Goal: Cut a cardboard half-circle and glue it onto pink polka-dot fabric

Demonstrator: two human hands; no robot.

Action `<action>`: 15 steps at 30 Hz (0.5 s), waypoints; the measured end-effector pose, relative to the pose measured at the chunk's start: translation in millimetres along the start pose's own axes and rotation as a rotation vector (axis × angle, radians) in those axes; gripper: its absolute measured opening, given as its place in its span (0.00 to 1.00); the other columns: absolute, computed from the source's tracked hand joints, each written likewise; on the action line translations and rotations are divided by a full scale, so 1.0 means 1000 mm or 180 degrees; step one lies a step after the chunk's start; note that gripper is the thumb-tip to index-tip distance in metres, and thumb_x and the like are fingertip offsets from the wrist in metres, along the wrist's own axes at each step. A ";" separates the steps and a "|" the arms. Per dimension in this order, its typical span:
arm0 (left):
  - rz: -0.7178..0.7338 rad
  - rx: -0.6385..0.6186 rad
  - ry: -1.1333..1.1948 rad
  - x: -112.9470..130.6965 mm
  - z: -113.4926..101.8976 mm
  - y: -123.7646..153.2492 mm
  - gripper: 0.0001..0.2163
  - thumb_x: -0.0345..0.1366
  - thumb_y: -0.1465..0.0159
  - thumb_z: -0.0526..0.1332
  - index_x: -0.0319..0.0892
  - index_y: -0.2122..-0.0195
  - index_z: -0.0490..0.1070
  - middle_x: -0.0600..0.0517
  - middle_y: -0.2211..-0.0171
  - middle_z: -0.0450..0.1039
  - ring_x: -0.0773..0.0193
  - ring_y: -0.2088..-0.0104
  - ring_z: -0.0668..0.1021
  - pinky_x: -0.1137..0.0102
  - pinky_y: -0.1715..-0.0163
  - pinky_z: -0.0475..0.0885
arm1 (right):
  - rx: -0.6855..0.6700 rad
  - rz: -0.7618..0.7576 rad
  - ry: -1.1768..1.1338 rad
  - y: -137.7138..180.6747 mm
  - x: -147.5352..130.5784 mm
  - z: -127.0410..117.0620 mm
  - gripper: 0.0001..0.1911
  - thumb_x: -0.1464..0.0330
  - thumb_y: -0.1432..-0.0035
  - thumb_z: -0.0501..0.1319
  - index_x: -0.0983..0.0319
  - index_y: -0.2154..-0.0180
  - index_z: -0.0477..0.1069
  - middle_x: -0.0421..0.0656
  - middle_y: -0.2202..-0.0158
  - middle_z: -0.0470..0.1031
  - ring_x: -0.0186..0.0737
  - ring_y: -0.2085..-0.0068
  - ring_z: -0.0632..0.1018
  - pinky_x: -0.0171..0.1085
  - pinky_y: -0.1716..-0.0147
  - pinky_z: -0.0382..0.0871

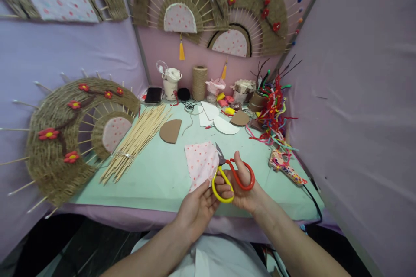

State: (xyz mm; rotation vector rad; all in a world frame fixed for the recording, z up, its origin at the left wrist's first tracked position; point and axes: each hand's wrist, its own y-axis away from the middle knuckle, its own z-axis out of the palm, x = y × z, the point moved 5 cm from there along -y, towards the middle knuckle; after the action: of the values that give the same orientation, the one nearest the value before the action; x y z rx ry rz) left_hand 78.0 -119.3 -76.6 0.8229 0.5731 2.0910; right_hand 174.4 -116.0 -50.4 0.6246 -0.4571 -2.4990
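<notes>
My right hand (245, 190) holds a pair of scissors (249, 177) with one red and one yellow handle loop, the handles spread apart. The dark blades point away from me, at the right edge of a piece of white fabric with pink dots (199, 162). My left hand (198, 207) pinches the fabric's near edge between thumb and fingers, close beside the yellow loop. Part of the blades is hidden by the fabric. Beyond the cloth lie a brown cardboard half-circle (170, 131) and a white paper half-circle (225, 125).
A bundle of thin wooden sticks (136, 143) lies left, beside a twine-wrapped fan (55, 138). A twine spool (199, 83), a white cup (171, 84) and a phone (153, 95) stand or lie at the back. Tangled pipe cleaners (276, 108) and a patterned glue gun (286, 166) are right.
</notes>
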 end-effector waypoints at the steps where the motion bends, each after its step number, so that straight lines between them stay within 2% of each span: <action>1: -0.0005 0.0005 0.0001 0.000 0.000 0.000 0.10 0.31 0.31 0.55 0.35 0.53 0.72 0.47 0.66 0.79 0.65 0.70 0.80 0.72 0.66 0.73 | 0.0041 -0.0013 -0.0026 -0.001 0.000 0.000 0.41 0.33 0.49 0.45 0.67 0.75 0.64 0.38 0.79 0.61 0.22 0.82 0.58 0.22 0.85 0.52; 6: -0.0027 0.0015 0.0006 -0.001 0.000 -0.001 0.10 0.32 0.31 0.55 0.34 0.54 0.72 0.46 0.66 0.80 0.65 0.69 0.80 0.71 0.64 0.73 | 0.0243 -0.0061 -0.0041 -0.004 0.002 -0.001 0.38 0.35 0.47 0.48 0.65 0.77 0.61 0.34 0.83 0.56 0.21 0.84 0.55 0.20 0.87 0.51; 10: -0.0027 -0.0046 0.0000 -0.002 0.001 0.000 0.11 0.32 0.31 0.55 0.34 0.52 0.71 0.43 0.61 0.80 0.63 0.65 0.81 0.70 0.60 0.73 | 0.0323 -0.0056 -0.0091 -0.008 0.001 -0.007 0.36 0.37 0.46 0.49 0.65 0.77 0.61 0.32 0.84 0.55 0.20 0.85 0.53 0.19 0.89 0.48; 15: -0.0054 -0.0025 -0.0009 -0.002 0.000 0.001 0.11 0.32 0.31 0.54 0.35 0.51 0.71 0.43 0.59 0.80 0.64 0.63 0.81 0.71 0.59 0.73 | 0.0372 -0.0046 -0.0107 -0.012 0.000 -0.011 0.37 0.37 0.45 0.49 0.66 0.77 0.63 0.32 0.86 0.55 0.19 0.86 0.53 0.18 0.90 0.47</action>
State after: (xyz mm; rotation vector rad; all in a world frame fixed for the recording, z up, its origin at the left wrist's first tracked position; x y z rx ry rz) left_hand 78.6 -121.9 -76.8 0.8136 0.5681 2.0750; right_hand 175.1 -108.5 -64.4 0.6334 -0.6170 -2.5135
